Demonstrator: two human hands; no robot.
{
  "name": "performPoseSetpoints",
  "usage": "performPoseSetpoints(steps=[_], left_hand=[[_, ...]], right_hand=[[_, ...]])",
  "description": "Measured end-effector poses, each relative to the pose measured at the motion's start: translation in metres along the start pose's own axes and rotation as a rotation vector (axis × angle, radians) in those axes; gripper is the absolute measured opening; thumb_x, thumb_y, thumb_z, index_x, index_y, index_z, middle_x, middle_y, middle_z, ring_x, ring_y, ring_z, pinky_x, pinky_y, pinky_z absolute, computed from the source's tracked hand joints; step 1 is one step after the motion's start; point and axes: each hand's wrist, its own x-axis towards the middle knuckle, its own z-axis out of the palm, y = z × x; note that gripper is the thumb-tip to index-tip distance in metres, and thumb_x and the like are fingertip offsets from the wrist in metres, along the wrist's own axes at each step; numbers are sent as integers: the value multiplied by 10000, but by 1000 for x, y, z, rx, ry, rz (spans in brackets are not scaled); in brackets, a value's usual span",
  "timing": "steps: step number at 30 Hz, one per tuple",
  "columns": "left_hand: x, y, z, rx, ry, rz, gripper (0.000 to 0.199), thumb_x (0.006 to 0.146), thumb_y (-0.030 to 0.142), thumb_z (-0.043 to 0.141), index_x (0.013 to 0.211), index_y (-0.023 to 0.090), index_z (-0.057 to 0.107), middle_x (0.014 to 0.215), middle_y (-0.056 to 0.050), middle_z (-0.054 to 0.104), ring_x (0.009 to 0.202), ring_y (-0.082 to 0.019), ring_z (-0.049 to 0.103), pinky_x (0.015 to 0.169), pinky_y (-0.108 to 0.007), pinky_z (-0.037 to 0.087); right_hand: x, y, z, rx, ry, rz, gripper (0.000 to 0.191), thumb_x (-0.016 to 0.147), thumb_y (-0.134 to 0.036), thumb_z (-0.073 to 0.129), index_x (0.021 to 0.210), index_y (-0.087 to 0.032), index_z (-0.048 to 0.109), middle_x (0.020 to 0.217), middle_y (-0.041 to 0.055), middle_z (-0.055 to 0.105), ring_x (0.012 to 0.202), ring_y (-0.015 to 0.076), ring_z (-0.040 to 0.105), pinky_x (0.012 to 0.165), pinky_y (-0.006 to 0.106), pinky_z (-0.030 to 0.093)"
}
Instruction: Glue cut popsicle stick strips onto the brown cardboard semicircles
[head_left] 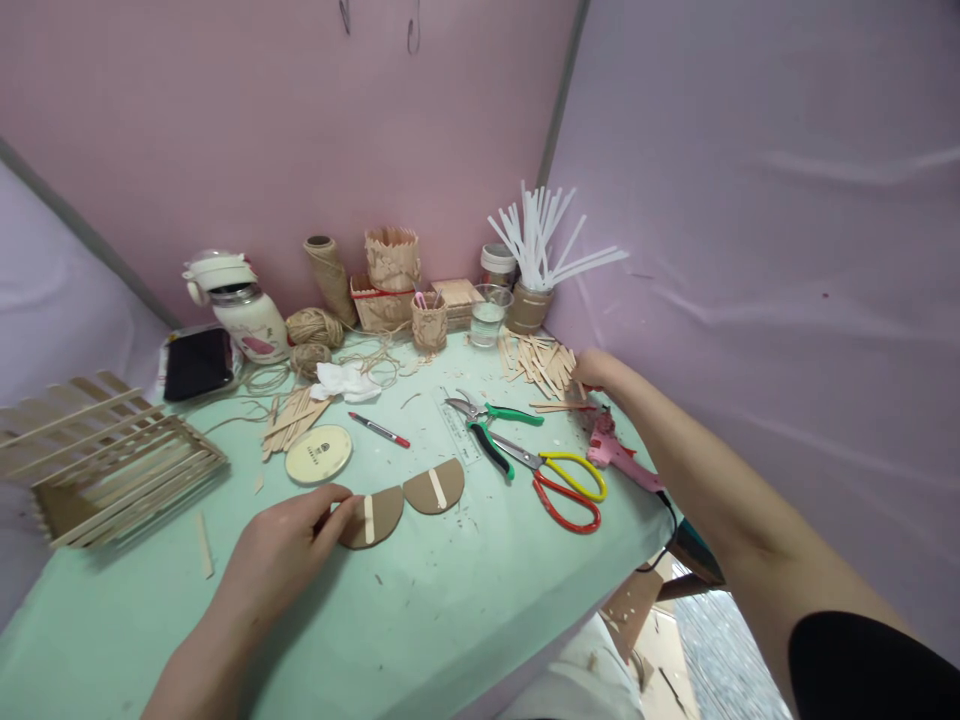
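Note:
My left hand [296,530] pinches the left edge of a brown cardboard half-disc [386,512] lying on the table, with a pale wooden strip across it. Just right of it, nearly touching, lies a second cardboard half-disc [424,492] with a similar strip. My right hand [594,370] reaches to the far right, at the edge of a pile of wooden craft sticks [538,362]. Its fingers are mostly hidden, so whether they grip a stick cannot be seen. A pink glue gun [619,457] lies below my right forearm.
Green-handled pruning shears [491,450] and red-and-yellow scissors [570,490] lie mid-table. Left are a round cream lid [319,455], a marker [379,430] and a slatted wooden basket [127,470]. Behind stand a bottle [251,322], twine [330,280], a glass of water [487,322] and glue sticks [534,235].

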Motion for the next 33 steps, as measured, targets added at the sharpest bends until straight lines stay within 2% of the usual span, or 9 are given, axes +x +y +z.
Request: performPoseSetpoints(steps=[3, 5, 9, 12, 16, 21, 27, 29, 33], left_hand=[[0, 2, 0, -30, -1, 13, 325, 888, 474, 449, 857, 260, 691, 742, 6, 730, 669, -194, 640, 627, -273, 433], [-1, 5, -1, -79, 2, 30, 317, 889, 473, 468, 860, 247, 689, 723, 8, 714, 653, -180, 621, 636, -270, 434], [-2, 8, -3, -195, 97, 8, 286, 891, 431, 501, 858, 210, 681, 698, 1, 677, 642, -157, 578, 647, -269, 435], [-3, 3, -6, -225, 157, -44, 255, 871, 385, 521, 931, 190, 675, 822, -36, 698, 735, -177, 602, 687, -291, 460], [-8, -5, -7, -161, -57, 74, 465, 780, 333, 626, 1219, 187, 586, 1220, -98, 636, 1117, -261, 562, 910, -369, 478], [-13, 0, 0, -67, -154, 142, 568, 755, 296, 668, 1286, 156, 522, 1290, -129, 551, 1218, -298, 469, 1014, -438, 422], [-17, 14, 4, -6, -155, 156, 435, 806, 280, 633, 1218, 170, 544, 1167, -105, 561, 1138, -288, 489, 961, -442, 421], [-18, 16, 5, 1, -157, 166, 360, 824, 285, 622, 1164, 183, 567, 1108, -88, 567, 1082, -276, 506, 927, -435, 430], [-20, 16, 11, 20, -143, 159, 326, 819, 280, 627, 1123, 174, 576, 1106, -94, 549, 1066, -280, 501, 912, -434, 441]], right_hand=[[-26, -9, -8, 131, 49, -34, 317, 941, -360, 598, 1184, -157, 610, 1189, 93, 635, 986, 205, 645, 839, 396, 557], [-52, -22, -7, 234, 102, -128, 279, 982, -345, 502, 1016, -117, 658, 988, 94, 695, 855, 179, 656, 759, 306, 537], [-112, -63, 14, 445, 125, -357, 379, 1008, -404, 325, 882, -173, 599, 728, 31, 680, 638, 131, 608, 591, 231, 463], [-153, -98, 45, 879, -51, -559, 303, 962, -432, 410, 799, -214, 541, 599, -21, 613, 494, 114, 523, 503, 234, 413], [-191, -135, 92, 1121, -369, -649, 287, 942, -474, 458, 807, -228, 515, 592, -35, 591, 488, 122, 499, 488, 245, 402], [-210, -147, 130, 1042, -431, -608, 177, 901, -339, 520, 1001, -196, 554, 660, -48, 543, 613, 138, 523, 579, 256, 417], [-212, -150, 141, 983, -330, -537, 533, 855, -275, 557, 1364, -183, 426, 682, -64, 533, 647, 157, 532, 647, 287, 429], [-212, -153, 140, 953, -294, -556, 557, 858, -260, 551, 1395, -188, 421, 663, -64, 545, 628, 158, 532, 641, 287, 423], [-213, -158, 141, 880, -241, -621, 425, 890, -284, 519, 1300, -183, 567, 651, -39, 597, 600, 158, 539, 627, 288, 416]])
